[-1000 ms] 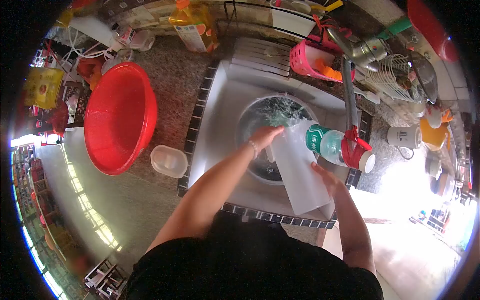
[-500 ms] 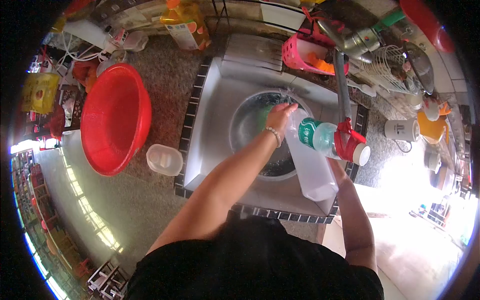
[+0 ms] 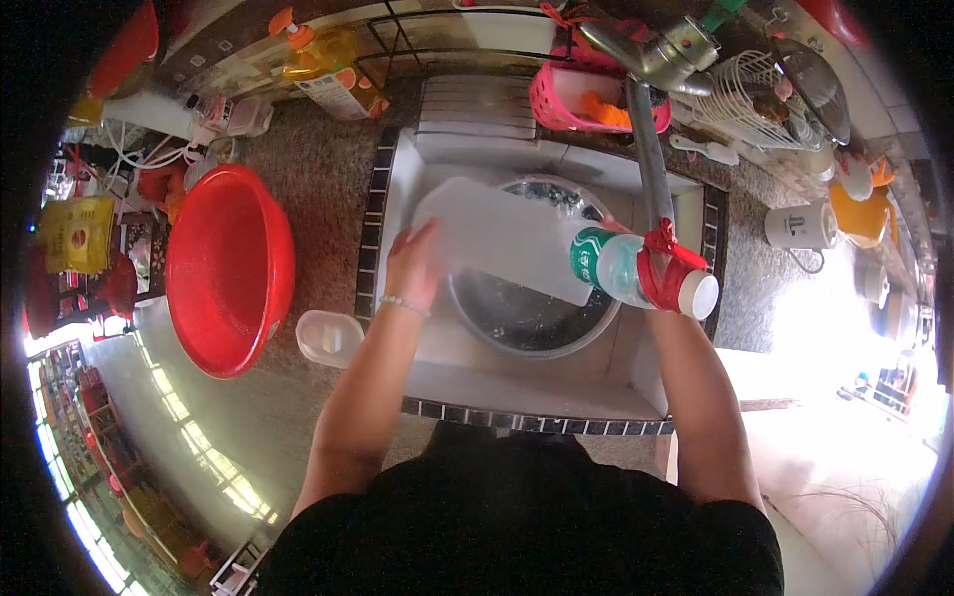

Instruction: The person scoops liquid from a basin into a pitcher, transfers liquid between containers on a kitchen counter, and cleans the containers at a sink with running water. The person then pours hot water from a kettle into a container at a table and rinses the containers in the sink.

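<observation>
- Both bare forearms (image 3: 373, 407) reach forward; the left hand (image 3: 415, 260) grips one end of a frosted-white, boxy plastic container (image 3: 497, 236).
- The right hand (image 3: 610, 226) is mostly hidden behind a clear, green-labelled plastic bottle (image 3: 621, 270); I can't tell its grip.
- The container slants above a round, shiny metal basin (image 3: 487, 320).

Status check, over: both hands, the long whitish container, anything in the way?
Left hand gripping long whitish container. Right hand mostly hidden, grip unclear. Container over metal basin. Green-labelled bottle blocking view of container's right end.
</observation>
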Action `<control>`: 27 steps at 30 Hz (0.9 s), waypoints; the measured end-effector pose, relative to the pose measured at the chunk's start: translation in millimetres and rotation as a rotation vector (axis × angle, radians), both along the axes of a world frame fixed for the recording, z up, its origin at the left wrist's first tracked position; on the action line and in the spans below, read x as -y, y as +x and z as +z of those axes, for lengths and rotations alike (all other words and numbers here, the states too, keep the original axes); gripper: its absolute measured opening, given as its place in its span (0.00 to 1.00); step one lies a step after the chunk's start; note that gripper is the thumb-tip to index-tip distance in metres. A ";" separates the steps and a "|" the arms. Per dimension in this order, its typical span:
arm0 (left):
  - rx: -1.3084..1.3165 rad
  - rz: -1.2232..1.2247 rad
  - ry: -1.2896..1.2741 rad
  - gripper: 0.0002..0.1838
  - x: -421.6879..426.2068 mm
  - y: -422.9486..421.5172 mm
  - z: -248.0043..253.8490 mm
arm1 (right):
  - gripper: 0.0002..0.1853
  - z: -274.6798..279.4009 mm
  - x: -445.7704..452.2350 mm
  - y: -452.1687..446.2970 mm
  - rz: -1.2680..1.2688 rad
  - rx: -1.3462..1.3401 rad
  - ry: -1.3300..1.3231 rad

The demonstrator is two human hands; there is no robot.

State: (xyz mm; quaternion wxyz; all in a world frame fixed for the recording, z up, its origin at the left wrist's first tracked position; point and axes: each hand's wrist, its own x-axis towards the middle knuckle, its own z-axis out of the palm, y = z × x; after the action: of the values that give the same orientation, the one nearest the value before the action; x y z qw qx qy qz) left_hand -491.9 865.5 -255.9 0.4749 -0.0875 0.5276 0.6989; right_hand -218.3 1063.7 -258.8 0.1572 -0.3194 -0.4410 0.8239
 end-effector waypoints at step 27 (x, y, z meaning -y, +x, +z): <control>0.557 -0.373 -0.180 0.17 122.1 -75.2 -1.0 | 0.18 32.8 120.1 -49.0 0.098 -0.108 -0.542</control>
State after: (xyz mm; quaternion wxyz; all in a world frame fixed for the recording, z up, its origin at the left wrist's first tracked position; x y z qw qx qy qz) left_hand -567.1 743.4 -257.0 0.7107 -0.2185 0.4439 0.5001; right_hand -267.3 943.6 -225.9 0.0495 -0.2838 -0.2105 0.9342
